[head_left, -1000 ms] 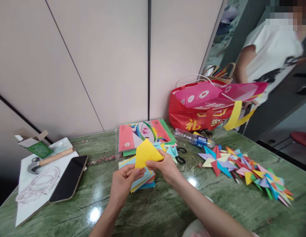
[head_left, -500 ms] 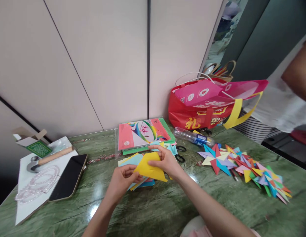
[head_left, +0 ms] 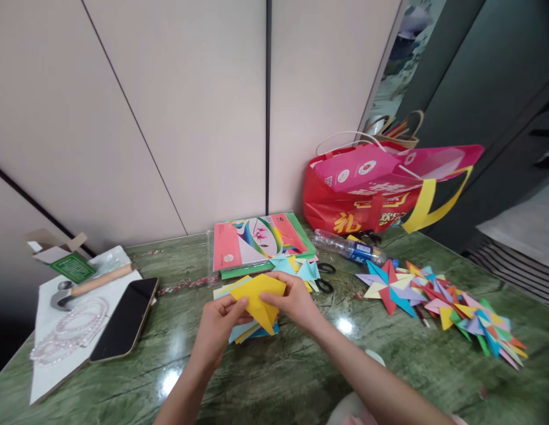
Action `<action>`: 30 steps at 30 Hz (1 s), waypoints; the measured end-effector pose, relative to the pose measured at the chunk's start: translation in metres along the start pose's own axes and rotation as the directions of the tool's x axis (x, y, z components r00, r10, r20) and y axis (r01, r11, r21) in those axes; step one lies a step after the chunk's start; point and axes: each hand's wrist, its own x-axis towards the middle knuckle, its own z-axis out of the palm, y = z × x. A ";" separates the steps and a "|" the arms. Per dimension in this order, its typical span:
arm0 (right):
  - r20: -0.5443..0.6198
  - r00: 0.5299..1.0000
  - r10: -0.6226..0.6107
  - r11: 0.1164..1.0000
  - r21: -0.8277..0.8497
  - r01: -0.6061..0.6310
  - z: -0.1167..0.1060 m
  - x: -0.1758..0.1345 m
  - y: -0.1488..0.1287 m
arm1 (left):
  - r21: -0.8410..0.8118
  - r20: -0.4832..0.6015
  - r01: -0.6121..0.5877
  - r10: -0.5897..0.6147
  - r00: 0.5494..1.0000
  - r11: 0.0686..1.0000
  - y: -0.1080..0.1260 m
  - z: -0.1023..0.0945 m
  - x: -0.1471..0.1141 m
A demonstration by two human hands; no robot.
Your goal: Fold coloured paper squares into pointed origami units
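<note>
Left hand: the left hand (head_left: 219, 326) is closed in a pinch on the near-left edge of the yellow paper (head_left: 260, 297), thumb on top.
Right hand: the right hand (head_left: 294, 301) is closed on the paper's right side, fingers curled over its top edge.
Yellow paper: a folded piece held between both hands just above the loose stack of coloured sheets (head_left: 248, 330), which lies on the green table (head_left: 274, 378) right under it.
Change: a second ago the yellow paper stood up as a tall triangle; half a second ago it was laid out wide and flat; now it is smaller and thicker, with a point hanging toward the person. That reads as one more fold made, so the folding seems to be moving along.
Left of the yellow paper: a dark phone (head_left: 124, 319) lying on a white sheet (head_left: 48, 366), with a string of pale beads (head_left: 66, 327) and a wooden-handled tool (head_left: 91, 283) beside it.
Right of the yellow paper: a row of finished paper stars (head_left: 438, 304), well apart from the hands.
Beyond the yellow paper: a pack of coloured paper (head_left: 257, 242), scissors (head_left: 324, 277), a plastic bottle (head_left: 347, 248) lying on its side, and farthest back a red bag (head_left: 367, 189) against the wall.
Other person: the one seen at far right a second ago has gone from view.
</note>
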 end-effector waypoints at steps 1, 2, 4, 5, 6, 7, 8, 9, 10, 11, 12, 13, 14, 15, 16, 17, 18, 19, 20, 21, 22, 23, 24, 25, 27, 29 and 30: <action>0.001 1.000 -0.021 0.999 -0.028 0.022 -0.001 0.001 -0.001 | 0.029 0.007 0.005 -0.005 1.000 1.000 0.001 -0.001 0.000; -0.002 0.999 -0.035 0.998 -0.047 0.035 -0.001 0.001 -0.001 | 0.056 0.020 0.013 -0.014 1.000 0.998 0.003 -0.002 0.000; -0.003 0.999 -0.039 0.997 -0.066 0.039 -0.002 0.002 0.000 | 0.091 0.056 0.033 -0.038 0.998 0.995 0.005 -0.003 0.000; -0.001 0.999 -0.035 0.997 -0.075 0.035 -0.001 0.003 0.002 | 0.099 0.070 0.041 -0.048 0.996 0.994 0.005 -0.003 0.000; 0.006 0.999 -0.034 0.996 -0.086 0.034 -0.001 0.003 0.004 | 0.101 0.079 0.050 -0.058 0.995 0.994 0.006 -0.002 0.000; 0.012 0.999 -0.037 0.994 -0.100 0.038 -0.001 0.003 0.005 | 0.097 0.082 0.057 -0.065 0.994 0.994 0.005 -0.002 -0.001; 0.016 0.999 -0.048 0.992 -0.119 0.049 0.000 0.002 0.007 | 0.091 0.080 0.062 -0.069 0.994 0.994 0.005 -0.002 -0.001; 0.019 0.998 -0.064 0.987 -0.145 0.066 0.000 0.002 0.009 | 0.083 0.076 0.064 -0.070 0.995 0.995 0.004 -0.001 -0.001; 0.020 0.996 -0.088 0.980 -0.179 0.090 0.001 0.001 0.010 | 0.074 0.072 0.064 -0.069 0.995 0.995 0.003 -0.001 -0.001; 0.020 0.993 -0.120 0.968 -0.221 0.121 0.002 0.000 0.010 | 0.065 0.069 0.061 -0.065 0.995 0.996 0.002 -0.001 -0.001; 0.020 0.986 -0.163 0.949 -0.272 0.162 0.002 -0.001 0.010 | 0.057 0.065 0.056 -0.060 0.996 0.997 0.001 -0.001 -0.001; 0.026 0.977 -0.214 0.921 -0.328 0.210 0.003 -0.002 0.010 | 0.053 0.061 0.050 -0.053 0.997 0.997 0.001 -0.001 -0.001; 0.041 0.963 -0.268 0.886 -0.381 0.263 0.003 -0.003 0.009 | 0.051 0.055 0.044 -0.047 0.997 0.998 0.000 -0.001 -0.001; 0.067 0.945 -0.321 0.848 -0.425 0.318 0.003 -0.004 0.008 | 0.053 0.048 0.036 -0.038 0.998 0.998 0.000 -0.001 -0.001; 0.100 0.924 -0.369 0.810 -0.454 0.372 0.003 -0.004 0.008 | 0.055 0.041 0.028 -0.030 0.999 0.998 0.000 -0.002 -0.001; 0.137 0.902 -0.409 0.776 -0.468 0.423 0.003 -0.005 0.007 | 0.055 0.034 0.022 -0.023 0.999 0.998 0.000 -0.002 -0.001; 0.174 0.881 -0.441 0.748 -0.471 0.467 0.002 -0.005 0.007 | 0.054 0.027 0.016 -0.018 0.999 0.998 0.000 -0.003 -0.001; 0.207 0.861 -0.465 0.726 -0.467 0.504 0.002 -0.005 0.007 | 0.052 0.021 0.012 -0.013 1.000 0.999 0.000 -0.004 -0.001; 0.232 0.845 -0.482 0.710 -0.461 0.532 0.002 -0.005 0.007 | 0.049 0.016 0.010 -0.011 1.000 0.999 0.000 -0.004 0.000; 0.250 0.833 -0.493 0.700 -0.455 0.551 0.002 -0.005 0.006 | 0.048 0.013 0.009 -0.009 1.000 0.999 0.000 -0.005 0.000; 0.261 0.828 -0.497 0.698 -0.447 0.560 0.002 -0.004 0.006 | 0.048 0.010 0.006 -0.006 1.000 0.999 0.000 -0.006 0.000; 0.267 0.827 -0.495 0.703 -0.435 0.562 0.002 -0.004 0.005 | 0.050 0.010 0.002 -0.002 1.000 0.999 0.000 -0.007 0.001; 0.269 0.830 -0.489 0.717 -0.419 0.558 0.003 -0.004 0.004 | 0.053 0.010 -0.002 0.002 1.000 0.999 0.000 -0.008 0.001; 0.266 0.839 -0.475 0.737 -0.399 0.545 0.003 -0.004 0.003 | 0.057 0.009 -0.005 0.004 1.000 0.998 0.000 -0.008 0.002; 0.254 0.872 -0.418 0.795 -0.362 0.487 0.004 -0.005 0.001 | 0.063 0.007 -0.007 0.006 1.000 0.998 0.001 -0.008 0.002; 0.227 0.922 -0.315 0.864 -0.334 0.377 0.004 -0.005 0.000 | 0.065 0.016 -0.008 0.007 1.000 0.998 0.002 -0.008 0.002; 0.212 0.945 -0.249 0.896 -0.320 0.308 0.004 -0.005 0.001 | 0.068 0.023 -0.009 0.007 1.000 0.998 0.003 -0.007 0.001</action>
